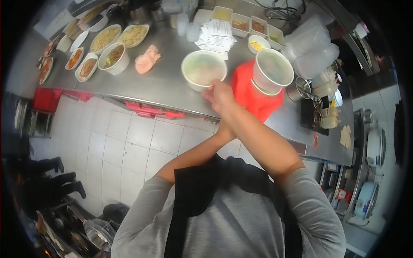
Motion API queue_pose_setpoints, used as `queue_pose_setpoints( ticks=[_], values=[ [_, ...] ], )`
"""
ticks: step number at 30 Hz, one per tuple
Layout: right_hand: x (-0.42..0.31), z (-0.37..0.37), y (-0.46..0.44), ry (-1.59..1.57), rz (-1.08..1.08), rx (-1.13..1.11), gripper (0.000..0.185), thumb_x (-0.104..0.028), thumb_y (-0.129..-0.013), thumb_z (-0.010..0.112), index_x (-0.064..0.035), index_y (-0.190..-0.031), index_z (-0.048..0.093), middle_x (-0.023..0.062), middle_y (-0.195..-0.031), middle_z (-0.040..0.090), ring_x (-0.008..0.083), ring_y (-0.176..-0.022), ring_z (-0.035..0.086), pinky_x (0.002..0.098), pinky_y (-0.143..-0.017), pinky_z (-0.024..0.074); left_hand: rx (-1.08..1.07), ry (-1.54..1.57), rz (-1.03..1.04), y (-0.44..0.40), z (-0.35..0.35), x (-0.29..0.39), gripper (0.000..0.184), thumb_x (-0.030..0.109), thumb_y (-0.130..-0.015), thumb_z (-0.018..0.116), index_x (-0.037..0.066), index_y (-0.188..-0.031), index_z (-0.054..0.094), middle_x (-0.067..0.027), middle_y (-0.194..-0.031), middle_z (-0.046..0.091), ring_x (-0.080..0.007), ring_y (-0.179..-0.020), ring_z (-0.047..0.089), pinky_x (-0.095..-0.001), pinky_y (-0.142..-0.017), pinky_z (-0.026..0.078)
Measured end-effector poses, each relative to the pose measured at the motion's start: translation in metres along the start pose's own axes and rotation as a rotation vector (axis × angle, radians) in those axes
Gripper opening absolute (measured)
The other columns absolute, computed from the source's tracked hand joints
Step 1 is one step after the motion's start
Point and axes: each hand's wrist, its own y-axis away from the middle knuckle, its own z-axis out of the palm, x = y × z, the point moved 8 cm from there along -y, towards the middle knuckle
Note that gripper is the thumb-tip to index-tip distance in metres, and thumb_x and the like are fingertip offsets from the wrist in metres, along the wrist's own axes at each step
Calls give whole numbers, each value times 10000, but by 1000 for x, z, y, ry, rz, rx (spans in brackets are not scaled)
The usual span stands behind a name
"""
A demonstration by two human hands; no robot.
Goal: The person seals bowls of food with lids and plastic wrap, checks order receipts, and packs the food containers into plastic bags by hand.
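My right hand (pixel 221 97) grips the near right rim of a white takeaway bowl (pixel 204 82) with a clear, fogged lid, on the steel counter. My left forearm (pixel 195 145) crosses beneath the right one, and my left hand is hidden behind it, near a red plastic bag (pixel 258 103). Two more white bowls are stacked on the bag; the upper bowl (pixel 274 71) has a clear lid with something green under it. Behind the gripped bowl lies a pile of printed paper slips (pixel 216 38).
Left on the steel counter (pixel 167 92) are a crumpled pink cloth or bag (pixel 147 59), a food bowl (pixel 114 60) and several filled dishes. Topping containers (pixel 240 23) and clear plastic lids (pixel 307 38) stand behind. Sauce bottles (pixel 329 117) are at right. Another person's legs (pixel 60 178) show lower left.
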Motion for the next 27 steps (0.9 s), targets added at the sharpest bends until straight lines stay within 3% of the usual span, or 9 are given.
queue_pose_setpoints(
  ticks=[2, 5, 6, 11, 15, 16, 19, 26, 27],
  values=[
    [-18, 14, 36, -94, -17, -107, 125, -125, -852, 535, -5, -871, 503, 76, -817, 460, 232, -779, 528, 438, -834, 509, 42, -23, 20, 2, -8, -3, 453, 226, -799, 655, 23, -1182, 519, -134, -1097, 554, -281, -928, 577, -394, -810, 452],
    [-55, 16, 81, -153, -57, -237, 126, -121, -864, 524, -4, -910, 534, 92, -847, 520, 238, -795, 561, 412, -832, 503, -26, -37, -376, -5, -29, -46, 389, 143, -763, 611, 10, -1118, 521, -226, -1051, 576, -359, -1009, 544, -436, -834, 437],
    [-66, 9, 91, -159, -69, -277, 137, -122, -870, 518, -2, -931, 546, 103, -865, 548, 240, -798, 573, 400, -823, 501, 10, 33, -377, -4, -41, -47, 415, 122, -752, 607, 10, -1140, 510, -237, -1064, 567, -367, -1009, 542, -431, -841, 438],
    [-84, -57, 86, 228, -245, -255, 229, -122, -882, 504, 26, -1050, 557, 121, -1019, 597, 202, -943, 590, 385, -859, 490, 81, 143, -425, 5, -80, -41, 535, 64, -717, 576, 3, -1236, 459, -261, -1090, 544, -393, -1038, 524, -411, -886, 433],
    [-58, -91, 70, 563, -209, -325, 256, -134, -883, 507, 30, -1069, 567, 110, -1006, 622, 182, -901, 611, 351, -829, 493, 44, 286, -573, 10, -110, -1, 573, 14, -741, 584, 27, -1290, 422, -218, -999, 596, -324, -816, 625, -339, -704, 515],
    [-54, -91, 72, 636, -134, -309, 221, -127, -874, 502, 31, -1013, 566, 116, -935, 621, 201, -831, 631, 359, -792, 517, -21, 165, -555, 13, -112, -12, 620, -6, -755, 588, 50, -1333, 369, -184, -847, 621, -291, -685, 628, -336, -580, 508],
    [-27, -111, 62, 646, 167, -241, 261, -148, -850, 512, 51, -1016, 536, 113, -840, 600, 239, -776, 652, 345, -699, 552, 84, -96, -546, 30, -142, -10, 621, -7, -764, 589, 65, -1334, 352, -163, -737, 605, -297, -687, 622, -381, -586, 486],
    [-30, -97, 59, 668, 246, -240, 248, -192, -849, 498, 55, -841, 483, 220, -842, 579, 334, -734, 654, 396, -615, 574, 309, -609, 17, 2, -168, 93, 355, -17, -809, 519, 125, -1132, 471, -140, -719, 607, -306, -647, 603, -388, -570, 458],
    [-31, -98, 53, 678, 270, -243, 254, -195, -847, 504, 55, -811, 479, 229, -842, 578, 339, -721, 655, 401, -602, 575, 263, -645, -37, -4, -168, 89, 334, 4, -805, 520, 127, -1113, 484, -145, -745, 608, -323, -676, 601, -407, -590, 458]
  ],
)
